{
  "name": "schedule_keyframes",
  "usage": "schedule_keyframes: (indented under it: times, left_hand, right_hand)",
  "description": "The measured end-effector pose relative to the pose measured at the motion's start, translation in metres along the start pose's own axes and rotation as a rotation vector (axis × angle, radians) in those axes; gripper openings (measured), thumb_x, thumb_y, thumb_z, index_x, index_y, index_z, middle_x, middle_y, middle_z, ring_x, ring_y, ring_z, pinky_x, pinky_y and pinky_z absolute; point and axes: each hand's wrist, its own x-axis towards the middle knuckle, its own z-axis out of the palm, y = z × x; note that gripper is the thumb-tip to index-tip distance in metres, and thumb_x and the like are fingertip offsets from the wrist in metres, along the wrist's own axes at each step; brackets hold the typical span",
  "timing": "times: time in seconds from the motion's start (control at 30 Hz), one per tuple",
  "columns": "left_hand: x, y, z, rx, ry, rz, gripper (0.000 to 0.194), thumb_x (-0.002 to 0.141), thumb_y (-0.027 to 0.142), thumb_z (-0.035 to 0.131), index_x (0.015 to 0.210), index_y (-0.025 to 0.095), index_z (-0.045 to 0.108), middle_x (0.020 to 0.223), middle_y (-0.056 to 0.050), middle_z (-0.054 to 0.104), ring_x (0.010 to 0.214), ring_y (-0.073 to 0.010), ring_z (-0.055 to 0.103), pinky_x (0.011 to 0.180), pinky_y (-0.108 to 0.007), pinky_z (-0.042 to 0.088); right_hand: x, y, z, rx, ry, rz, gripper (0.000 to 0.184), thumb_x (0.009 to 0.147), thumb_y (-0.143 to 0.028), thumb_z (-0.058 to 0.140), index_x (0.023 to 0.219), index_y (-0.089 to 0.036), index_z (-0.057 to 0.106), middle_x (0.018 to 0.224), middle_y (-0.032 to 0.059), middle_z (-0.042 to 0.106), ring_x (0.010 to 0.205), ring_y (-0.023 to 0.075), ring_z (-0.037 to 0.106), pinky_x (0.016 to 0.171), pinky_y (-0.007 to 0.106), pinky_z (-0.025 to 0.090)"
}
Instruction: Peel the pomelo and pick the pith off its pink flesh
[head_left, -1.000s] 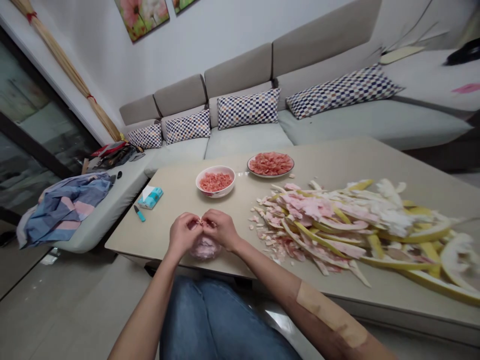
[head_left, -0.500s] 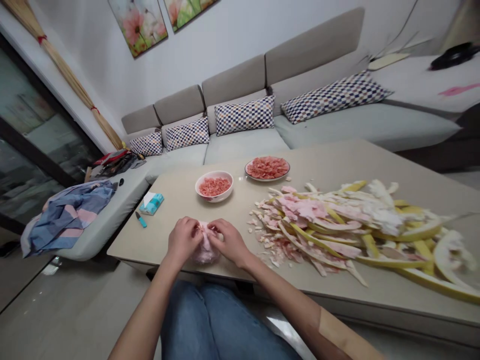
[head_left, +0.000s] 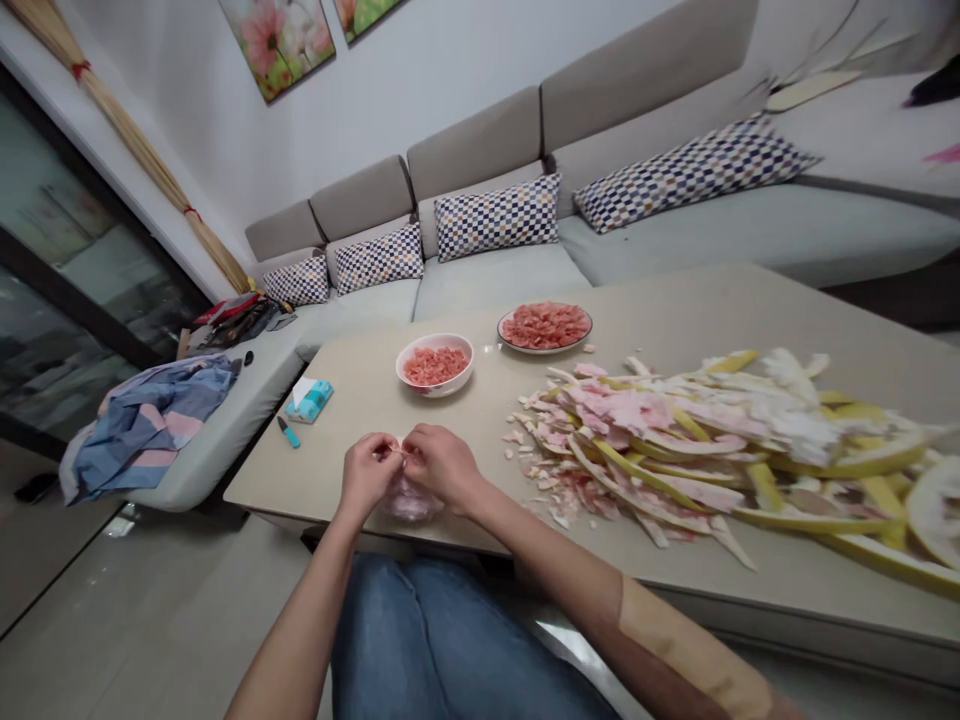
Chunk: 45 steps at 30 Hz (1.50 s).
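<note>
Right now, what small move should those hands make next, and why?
Probably ease the right hand gently outward while the left hand keeps its grip: their fingertips meet, seemingly pinching a small piece by a pale pink lump, so a slight pull might part it.

The pale pink, rounded lump [head_left: 412, 502] you hold looks uneven; your beige rectangular desk [head_left: 360, 400] is smooth with a soft sheen, your blue denim trousers [head_left: 450, 645] matt.

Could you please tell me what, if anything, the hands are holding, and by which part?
The left hand and right hand pinch a small pale bit at the top of the pinkish lump; whether it is attached cannot be told.
</note>
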Motion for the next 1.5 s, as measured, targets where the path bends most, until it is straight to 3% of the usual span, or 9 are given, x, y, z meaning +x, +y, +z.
schedule_keyframes:
  times: [0.17, 0.33, 0.73, 0.9, 1.0, 1.1, 1.27, 1.4, 1.5]
  left_hand:
    - [0.001, 0.000, 0.001, -0.079, -0.013, -0.003, 0.009, 0.070, 0.017, 0.058, 0.073, 0.018, 0.066, 0.074, 0.000, 0.067, 0.070, -0.0129, 0.059, 0.071, -0.024, 0.046]
    - [0.003, 0.000, 0.002, -0.110, -0.020, 0.017, 0.009, 0.069, 0.016, 0.059, 0.073, 0.017, 0.067, 0.075, -0.001, 0.067, 0.071, -0.0128, 0.058, 0.071, -0.024, 0.045]
    - [0.000, -0.004, 0.005, -0.307, -0.017, -0.080, 0.010, 0.067, 0.019, 0.060, 0.073, 0.016, 0.067, 0.073, 0.000, 0.065, 0.069, -0.0122, 0.056, 0.067, -0.022, 0.044]
    - [-0.001, -0.005, 0.005, -0.296, -0.004, -0.079, 0.010, 0.067, 0.018, 0.060, 0.074, 0.017, 0.067, 0.074, 0.000, 0.064, 0.070, -0.0121, 0.057, 0.069, -0.023, 0.044]
    - [-0.001, -0.006, 0.003, -0.296, -0.028, -0.039, 0.011, 0.068, 0.018, 0.062, 0.077, 0.016, 0.067, 0.078, -0.001, 0.065, 0.072, -0.0122, 0.058, 0.071, -0.023, 0.045]
    - [-0.001, -0.006, 0.002, -0.296, -0.053, -0.008, 0.011, 0.069, 0.019, 0.063, 0.079, 0.017, 0.068, 0.081, -0.001, 0.065, 0.073, -0.0123, 0.058, 0.072, -0.023, 0.046]
    - [-0.001, -0.006, 0.004, -0.261, -0.040, 0.025, 0.010, 0.070, 0.017, 0.063, 0.079, 0.017, 0.068, 0.081, -0.002, 0.066, 0.075, -0.0128, 0.060, 0.073, -0.024, 0.047]
    - [-0.001, -0.007, 0.007, -0.254, -0.027, 0.049, 0.011, 0.070, 0.015, 0.063, 0.079, 0.018, 0.068, 0.082, -0.002, 0.066, 0.075, -0.0130, 0.060, 0.073, -0.024, 0.047]
    - [0.000, -0.006, 0.009, -0.255, -0.032, 0.044, 0.011, 0.069, 0.015, 0.062, 0.078, 0.018, 0.067, 0.081, -0.002, 0.066, 0.074, -0.0129, 0.060, 0.073, -0.025, 0.047]
  right_hand:
    - [0.020, -0.003, -0.017, -0.128, -0.197, -0.009, 0.006, 0.075, -0.021, 0.068, 0.076, -0.017, 0.072, 0.080, 0.0067, 0.069, 0.069, 0.0168, 0.059, 0.058, 0.026, 0.031]
    - [0.026, 0.002, -0.027, -0.073, -0.258, 0.032, 0.009, 0.072, -0.020, 0.068, 0.077, -0.016, 0.074, 0.074, 0.0049, 0.071, 0.067, 0.0149, 0.060, 0.060, 0.023, 0.034]
    - [0.003, 0.019, -0.012, 0.401, -0.074, 0.188, 0.010, 0.067, -0.013, 0.061, 0.072, -0.015, 0.069, 0.070, 0.0016, 0.069, 0.066, 0.0135, 0.062, 0.067, 0.022, 0.047]
    - [-0.005, 0.024, -0.015, 0.451, -0.066, 0.209, 0.010, 0.072, -0.019, 0.061, 0.075, -0.015, 0.069, 0.075, 0.0031, 0.070, 0.071, 0.0151, 0.065, 0.072, 0.024, 0.050]
    - [-0.004, 0.022, -0.025, 0.370, -0.141, 0.156, 0.016, 0.077, -0.026, 0.063, 0.086, -0.016, 0.071, 0.085, 0.0043, 0.073, 0.075, 0.0152, 0.066, 0.072, 0.024, 0.050]
    - [0.000, 0.011, -0.034, 0.113, -0.203, 0.108, 0.022, 0.081, -0.030, 0.064, 0.096, -0.017, 0.073, 0.093, 0.0062, 0.073, 0.079, 0.0159, 0.066, 0.072, 0.024, 0.047]
    - [0.014, -0.015, -0.037, -0.352, -0.357, 0.144, 0.023, 0.086, -0.028, 0.057, 0.089, -0.015, 0.076, 0.090, 0.0130, 0.073, 0.083, 0.0222, 0.069, 0.067, 0.026, 0.043]
    - [0.023, -0.022, -0.031, -0.440, -0.419, 0.148, 0.024, 0.085, -0.030, 0.059, 0.087, -0.013, 0.076, 0.088, 0.0165, 0.074, 0.081, 0.0256, 0.070, 0.064, 0.028, 0.041]
    - [0.020, -0.017, -0.025, -0.428, -0.346, 0.161, 0.023, 0.084, -0.026, 0.058, 0.090, -0.012, 0.075, 0.091, 0.0174, 0.074, 0.083, 0.0253, 0.069, 0.065, 0.028, 0.041]
